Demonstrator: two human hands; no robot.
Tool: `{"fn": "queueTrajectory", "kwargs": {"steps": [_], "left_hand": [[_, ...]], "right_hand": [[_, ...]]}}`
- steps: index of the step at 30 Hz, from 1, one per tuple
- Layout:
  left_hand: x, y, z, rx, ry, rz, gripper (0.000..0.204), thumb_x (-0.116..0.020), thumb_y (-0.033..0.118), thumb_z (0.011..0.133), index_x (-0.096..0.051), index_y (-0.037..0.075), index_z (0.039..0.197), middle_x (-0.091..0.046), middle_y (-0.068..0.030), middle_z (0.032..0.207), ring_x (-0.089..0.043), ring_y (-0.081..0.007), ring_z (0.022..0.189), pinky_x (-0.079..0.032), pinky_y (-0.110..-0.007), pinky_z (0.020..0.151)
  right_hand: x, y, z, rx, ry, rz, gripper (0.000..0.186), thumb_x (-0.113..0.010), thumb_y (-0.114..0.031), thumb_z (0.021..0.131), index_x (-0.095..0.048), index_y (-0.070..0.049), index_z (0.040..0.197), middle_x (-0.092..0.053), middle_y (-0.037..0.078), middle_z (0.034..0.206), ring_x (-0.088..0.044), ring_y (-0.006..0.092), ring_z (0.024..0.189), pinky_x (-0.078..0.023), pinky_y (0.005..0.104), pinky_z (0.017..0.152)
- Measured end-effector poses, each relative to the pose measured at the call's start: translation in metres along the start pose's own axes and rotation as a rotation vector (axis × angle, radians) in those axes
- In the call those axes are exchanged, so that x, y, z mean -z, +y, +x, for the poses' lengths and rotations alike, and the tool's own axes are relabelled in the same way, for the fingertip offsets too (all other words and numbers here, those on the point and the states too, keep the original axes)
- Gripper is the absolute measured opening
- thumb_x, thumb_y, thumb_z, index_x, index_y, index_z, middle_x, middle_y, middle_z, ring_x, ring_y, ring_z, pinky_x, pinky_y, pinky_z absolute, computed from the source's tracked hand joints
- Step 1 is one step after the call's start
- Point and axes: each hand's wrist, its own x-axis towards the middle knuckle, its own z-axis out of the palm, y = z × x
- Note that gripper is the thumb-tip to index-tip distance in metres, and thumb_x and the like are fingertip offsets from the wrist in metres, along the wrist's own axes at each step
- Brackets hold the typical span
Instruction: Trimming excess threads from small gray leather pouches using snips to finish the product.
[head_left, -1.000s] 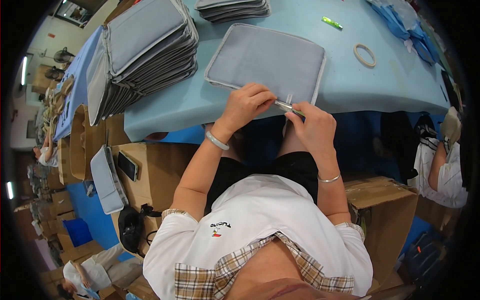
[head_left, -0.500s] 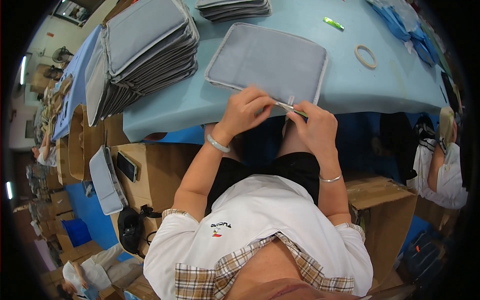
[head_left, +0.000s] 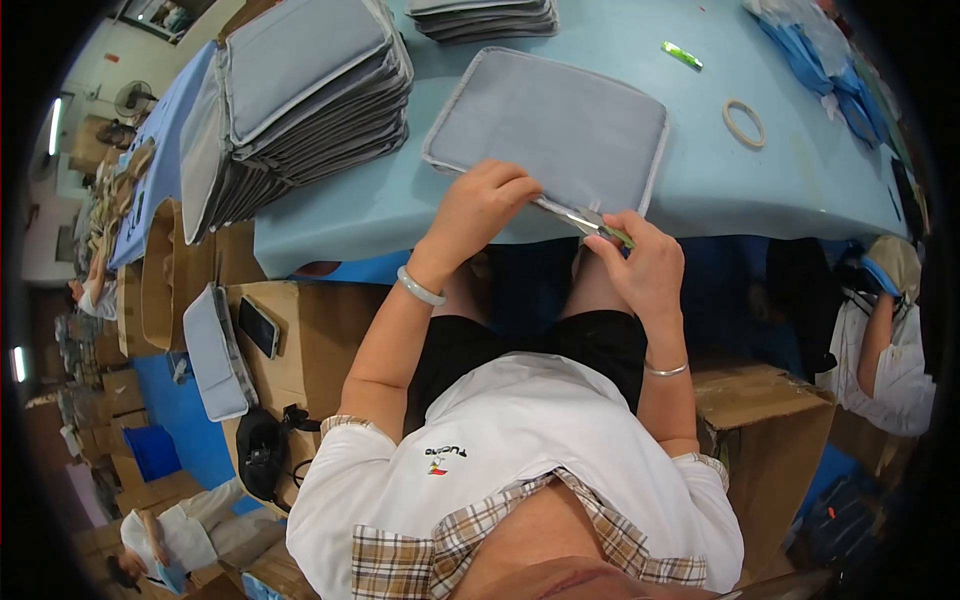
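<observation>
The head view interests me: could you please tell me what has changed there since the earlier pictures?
Relative to the grey panel, the left hand has moved left along the near edge, away from the tips of the snips, which look more open. The view itself has shifted slightly. The right hand keeps hold of the snips; the panel, tall stack and tape ring stay in place.

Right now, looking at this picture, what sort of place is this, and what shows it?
Probably a workshop making or finishing cloth cases: a tall stack of matching grey cases, cardboard boxes, and a small cutting tool in the right hand.
</observation>
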Motion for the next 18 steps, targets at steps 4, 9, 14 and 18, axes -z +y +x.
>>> {"fn": "queueTrajectory", "kwargs": {"steps": [4, 9, 14, 18], "left_hand": [[0.0, 0.012, -0.004, -0.136, -0.004, -0.024, 0.011, -0.072, 0.011, 0.077, -0.064, 0.008, 0.084, -0.063, -0.0051, 0.084, -0.061, -0.0249, 0.078, -0.05, -0.035, 0.068], [-0.008, 0.021, -0.032, -0.094, -0.126, -0.142, 0.012, -0.076, 0.013, 0.079, -0.065, 0.008, 0.082, -0.061, -0.0047, 0.074, -0.059, -0.0223, 0.066, -0.048, -0.034, 0.059], [-0.011, 0.023, -0.028, -0.09, 0.03, -0.124, 0.016, -0.077, 0.012, 0.077, -0.067, 0.008, 0.088, -0.063, -0.0045, 0.083, -0.061, -0.0233, 0.074, -0.05, -0.033, 0.064], [-0.014, 0.021, -0.017, -0.135, 0.084, 0.012, 0.034, -0.076, 0.011, 0.074, -0.064, 0.01, 0.106, -0.062, -0.005, 0.106, -0.06, -0.0263, 0.1, -0.05, -0.037, 0.083]], "right_hand": [[0.002, 0.001, -0.004, 0.004, 0.026, 0.106, 0.027, -0.079, -0.024, 0.077, -0.068, -0.006, 0.094, -0.069, 0.009, 0.076, -0.065, 0.024, 0.062, -0.049, 0.0313, 0.056], [0.007, 0.015, -0.008, -0.044, 0.151, 0.392, 0.031, -0.076, -0.013, 0.082, -0.063, -0.003, 0.107, -0.054, 0.002, 0.072, -0.044, 0.0098, 0.064, -0.043, 0.0249, 0.06], [-0.003, 0.063, 0.002, -0.151, 0.31, 0.4, 0.027, -0.074, -0.016, 0.086, -0.059, 0.001, 0.101, -0.059, 0.003, 0.078, -0.048, 0.0086, 0.068, -0.045, 0.0246, 0.064], [-0.014, 0.068, 0.009, -0.209, 0.291, 0.499, 0.026, -0.074, -0.015, 0.087, -0.056, 0.002, 0.096, -0.063, 0.007, 0.082, -0.056, 0.0106, 0.074, -0.048, 0.0255, 0.07]]}}
